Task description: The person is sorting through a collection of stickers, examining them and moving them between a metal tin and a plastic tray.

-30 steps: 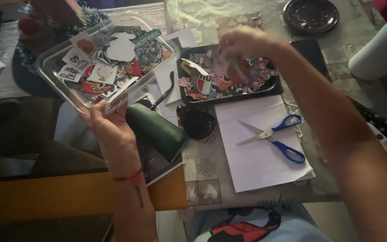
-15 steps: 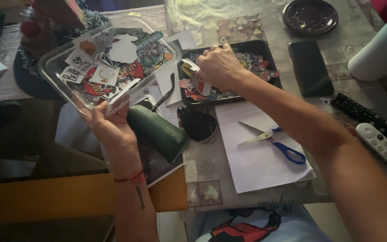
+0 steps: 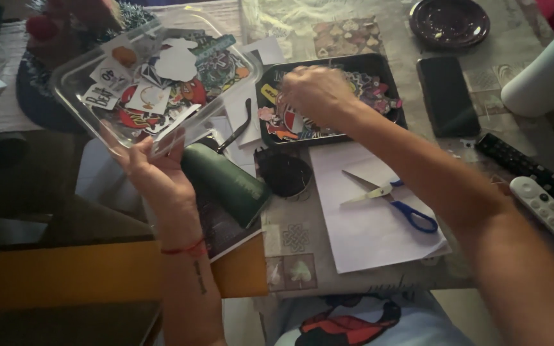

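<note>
Change: since the earlier frames the right hand has been drawn back leftward across the black rectangular tray to its left half; the clear plastic container has been kept raised and tilted.
Left hand: the left hand is clenched on the near rim of the clear plastic container, which is held up above the table, left of the tray.
Left fingers: the fingers are wrapped over the container's edge.
Container contents: loose cut-out paper stickers of many colours are seen lying inside.
Right hand: it is placed over the tray's sticker pile, with the fingers curled downward; whether a sticker is pinched cannot be told.
Tray: it is set flat on the table, just above a white sheet of paper.
Scissors: blue-handled scissors are laid open on the white sheet.
Cylinder: a dark green cylinder is lying tilted just below the container.
Other things: a black phone, a dark round plate, and a white remote beside a black remote are seen to the right.
</note>
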